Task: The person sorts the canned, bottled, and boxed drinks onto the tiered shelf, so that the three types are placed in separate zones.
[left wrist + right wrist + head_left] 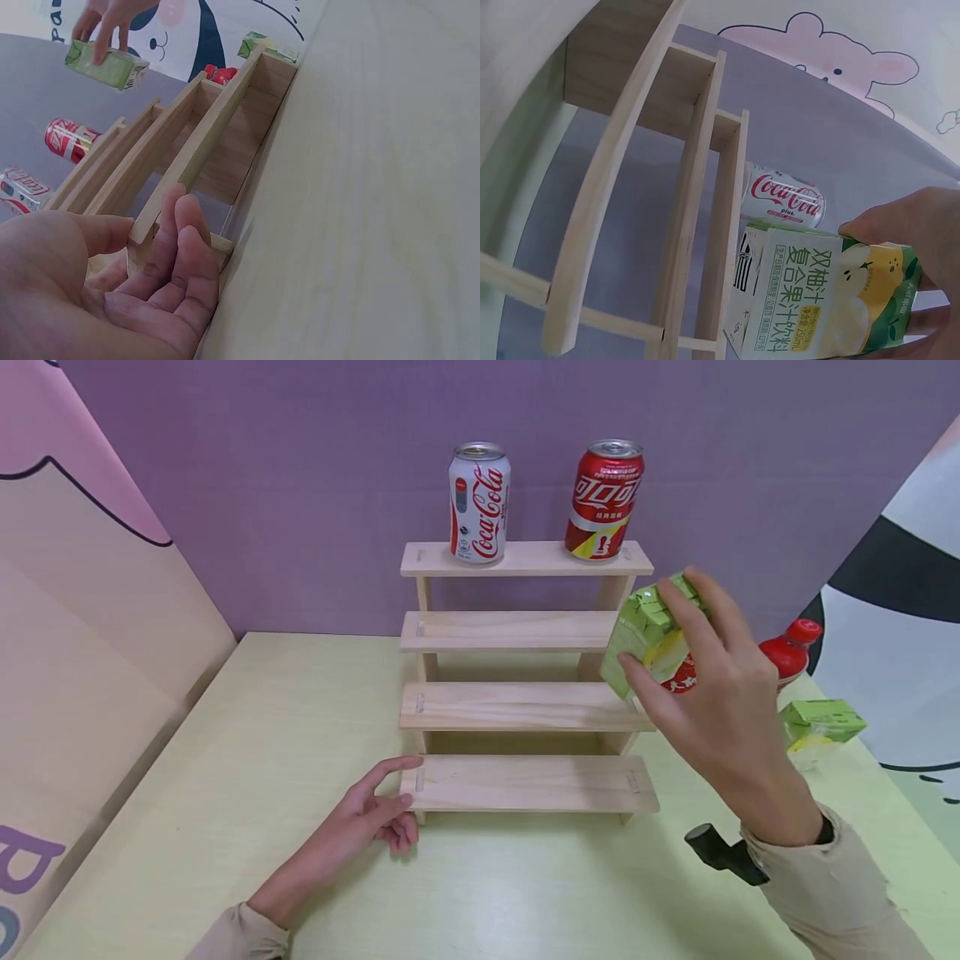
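The right hand (pixel 716 697) clamps thumb and fingers on a carton (pixel 636 631), aloft by the rack (pixel 510 631); the upper-end grip seemingly leaves its base free. The left hand (pixel 367 814) pinches the lowest step (pixel 525 783) at its left end, probably steadying the rack (it looks light). A white can (pixel 480 510) and a red can (pixel 604 503) take up spots on top. The right hand partly blocks the bottle (pixel 787 656); the spare carton (pixel 825 722) sits just beyond.

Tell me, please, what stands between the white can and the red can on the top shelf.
Nothing: the top shelf is bare between the white can and the red can, as the head view shows.
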Demonstrator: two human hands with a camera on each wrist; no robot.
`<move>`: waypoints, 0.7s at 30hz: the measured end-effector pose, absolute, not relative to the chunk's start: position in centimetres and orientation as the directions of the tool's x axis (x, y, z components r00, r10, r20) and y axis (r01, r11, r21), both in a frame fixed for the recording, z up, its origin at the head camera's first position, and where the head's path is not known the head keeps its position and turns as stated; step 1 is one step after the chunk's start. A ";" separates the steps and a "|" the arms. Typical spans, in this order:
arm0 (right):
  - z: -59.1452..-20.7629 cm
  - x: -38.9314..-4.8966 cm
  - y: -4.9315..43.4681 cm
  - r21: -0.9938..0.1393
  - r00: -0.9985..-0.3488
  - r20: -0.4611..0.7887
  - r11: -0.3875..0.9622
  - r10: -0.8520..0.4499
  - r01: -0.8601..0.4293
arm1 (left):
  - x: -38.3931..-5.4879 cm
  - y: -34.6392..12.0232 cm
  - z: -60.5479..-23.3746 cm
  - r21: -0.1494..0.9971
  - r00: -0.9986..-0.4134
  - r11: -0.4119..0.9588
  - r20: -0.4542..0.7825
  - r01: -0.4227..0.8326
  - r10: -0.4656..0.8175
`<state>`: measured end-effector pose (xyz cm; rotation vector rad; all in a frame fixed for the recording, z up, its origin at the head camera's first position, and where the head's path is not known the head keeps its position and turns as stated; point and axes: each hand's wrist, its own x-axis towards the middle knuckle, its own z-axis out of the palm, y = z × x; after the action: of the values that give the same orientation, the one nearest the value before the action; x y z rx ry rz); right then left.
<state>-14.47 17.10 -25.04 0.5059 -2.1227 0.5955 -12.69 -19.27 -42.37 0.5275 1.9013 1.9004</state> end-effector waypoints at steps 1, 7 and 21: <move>-24.9 -14.5 16.9 -0.231 -0.554 0.820 0.801 -0.145 -0.552 | -12.7 -19.3 -42.4 1.000 -0.848 0.005 -0.014 -0.013 0.530; -24.6 -15.1 15.8 -0.228 -0.540 0.828 0.789 -0.152 -0.571 | -12.6 -19.3 -42.6 1.000 -0.845 0.011 -0.010 -0.005 0.535; -23.7 -17.3 13.3 -0.207 -0.512 0.838 0.757 -0.191 -0.620 | -12.7 -19.2 -42.3 1.000 -0.852 0.023 -0.019 -0.009 0.523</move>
<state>-17.34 13.29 -23.71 0.6071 -2.0783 0.6228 -12.69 -19.22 -42.30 0.5236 1.9240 1.8852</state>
